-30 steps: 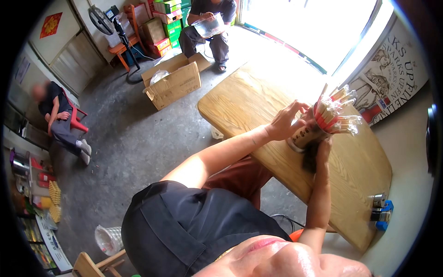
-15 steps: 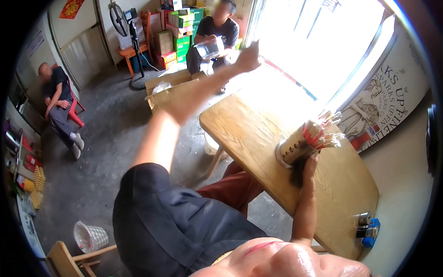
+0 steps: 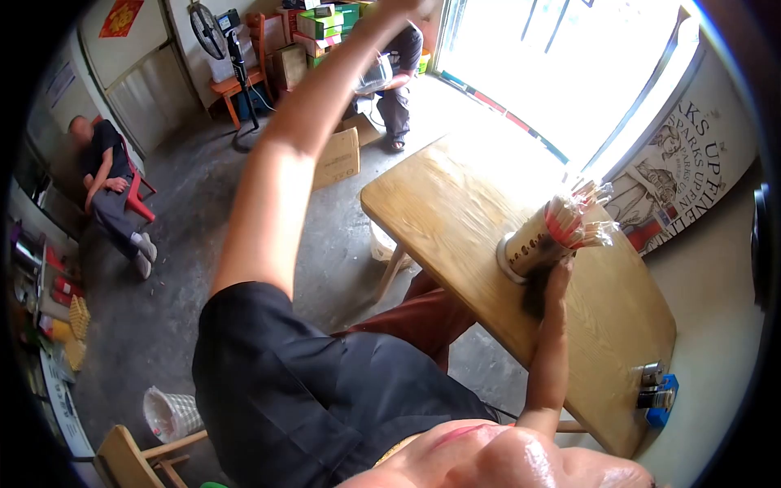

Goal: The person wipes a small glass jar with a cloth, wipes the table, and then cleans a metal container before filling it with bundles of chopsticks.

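Observation:
My left hand is raised on an outstretched arm. It sits at the top edge of the view, blurred and partly cut off, so I cannot see its fingers well. On the wooden table stands a cylindrical chopstick holder with dark lettering down its side. Several chopsticks in clear and red wrappers stick out of its top. My right hand is closed against the holder's near side, with most of its fingers hidden behind it.
A blue rack with small jars stands at the table's right edge. Beyond the table are a cardboard box and a seated person with a clear container. Another person sits at left. A white wastebasket stands near a wooden stool.
My left hand has swung up and slightly left, to the top edge, and now covers part of the far person. My right hand stays at the chopstick holder; the whole view has shifted slightly.

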The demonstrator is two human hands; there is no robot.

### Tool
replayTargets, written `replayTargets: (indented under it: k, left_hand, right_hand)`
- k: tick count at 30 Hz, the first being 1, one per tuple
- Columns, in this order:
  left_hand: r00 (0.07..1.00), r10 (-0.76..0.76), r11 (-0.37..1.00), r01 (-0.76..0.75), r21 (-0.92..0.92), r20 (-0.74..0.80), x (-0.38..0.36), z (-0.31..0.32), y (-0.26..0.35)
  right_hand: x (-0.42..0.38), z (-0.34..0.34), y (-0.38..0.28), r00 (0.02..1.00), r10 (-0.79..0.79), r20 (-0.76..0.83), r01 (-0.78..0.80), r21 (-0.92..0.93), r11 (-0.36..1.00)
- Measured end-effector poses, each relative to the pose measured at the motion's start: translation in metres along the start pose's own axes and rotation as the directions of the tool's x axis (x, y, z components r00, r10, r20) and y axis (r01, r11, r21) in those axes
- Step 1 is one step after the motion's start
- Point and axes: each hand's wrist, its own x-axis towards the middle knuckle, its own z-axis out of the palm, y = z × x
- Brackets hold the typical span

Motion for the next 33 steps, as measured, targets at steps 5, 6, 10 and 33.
replayTargets:
  k: [5, 6, 10, 33]
  left_hand:
    - [0.943, 0.057, 0.988, -0.005, -0.156, 0.329, -0.177, 0.221, -0.08]
    - [0.868, 0.066, 0.989, 0.01, -0.15, 0.491, -0.206, 0.224, -0.052]
    - [0.754, 0.049, 0.982, 0.085, -0.171, 0.655, -0.293, 0.257, 0.032]
    - [0.758, 0.124, 0.937, 0.123, -0.327, 0.641, -0.333, 0.238, 0.058]
  right_hand:
    - [-0.001, -0.001, 0.006, 1.0, 0.014, -0.002, -0.014, -0.072, 0.997]
    - [-0.002, -0.001, 0.008, 1.0, 0.02, -0.008, -0.021, -0.041, 0.999]
    - [0.002, 0.024, 0.099, 0.996, -0.061, 0.068, 0.061, 0.01, 0.998]
    - [-0.014, -0.01, 0.029, 0.998, 0.057, -0.026, -0.053, 0.149, 0.987]
